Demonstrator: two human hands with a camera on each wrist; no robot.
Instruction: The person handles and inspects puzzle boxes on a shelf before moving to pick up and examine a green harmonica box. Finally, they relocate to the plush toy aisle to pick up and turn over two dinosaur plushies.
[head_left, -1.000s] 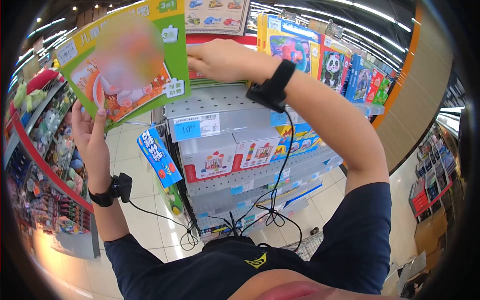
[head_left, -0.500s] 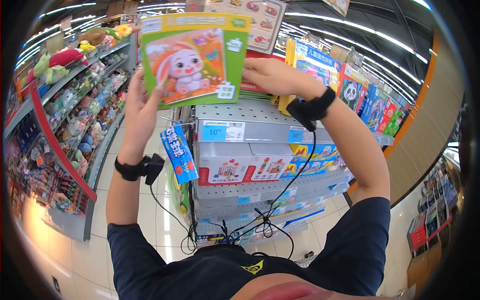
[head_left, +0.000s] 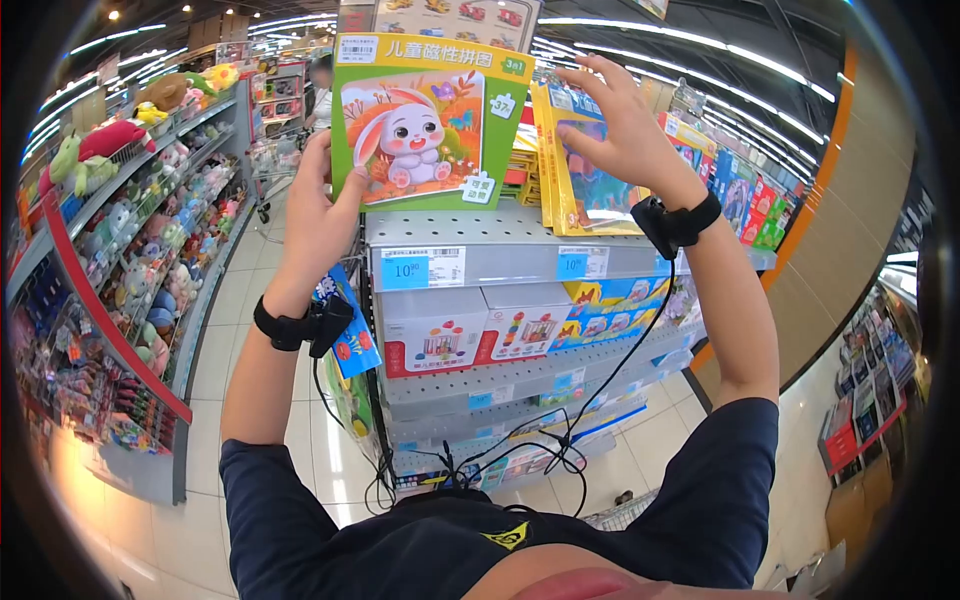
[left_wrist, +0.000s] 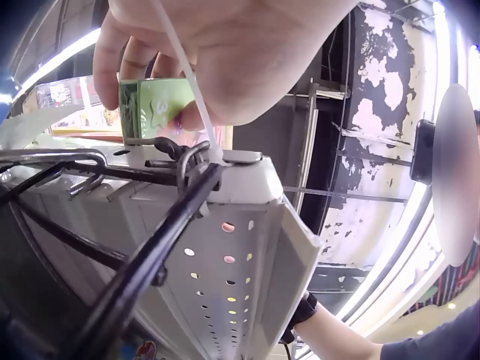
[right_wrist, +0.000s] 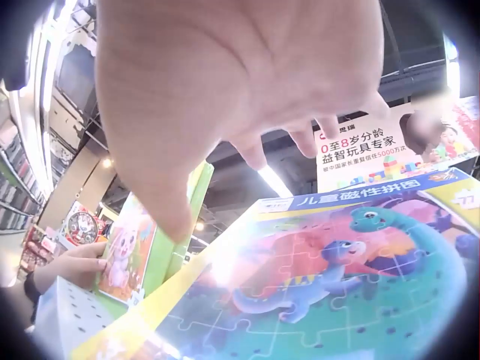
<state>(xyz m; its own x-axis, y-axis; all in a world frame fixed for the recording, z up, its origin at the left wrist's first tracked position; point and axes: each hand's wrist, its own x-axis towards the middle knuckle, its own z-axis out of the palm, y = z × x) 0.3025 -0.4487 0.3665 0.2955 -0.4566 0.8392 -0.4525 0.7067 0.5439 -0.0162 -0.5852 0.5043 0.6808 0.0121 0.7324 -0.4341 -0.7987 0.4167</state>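
My left hand [head_left: 322, 215] grips the left edge of a green and yellow puzzle box [head_left: 430, 198] with a rabbit picture, thumb on its front. The box is upright at the left end of the top shelf [head_left: 480, 228]. In the left wrist view its green side [left_wrist: 166, 101] shows beneath the fingers. My right hand [head_left: 640, 135] is raised with fingers spread over a yellow-edged dinosaur puzzle [head_left: 605, 215], which leans back on the same shelf. The right wrist view has that dinosaur puzzle [right_wrist: 322, 300] below the palm, with extended fingers above it.
More boxed puzzles [head_left: 740, 195] stand along the shelf to the right. Toy boxes [head_left: 435, 325] fill the shelf below. A blue pack [head_left: 352, 335] hangs at the shelf's left end. Across the aisle is a plush toy rack [head_left: 165, 250]. Cables [head_left: 560, 440] dangle between my arms.
The rabbit puzzle has moved from a tilted, raised position at the left to upright at the shelf's left end. My right hand has left its right side and moved right, over the dinosaur puzzle.
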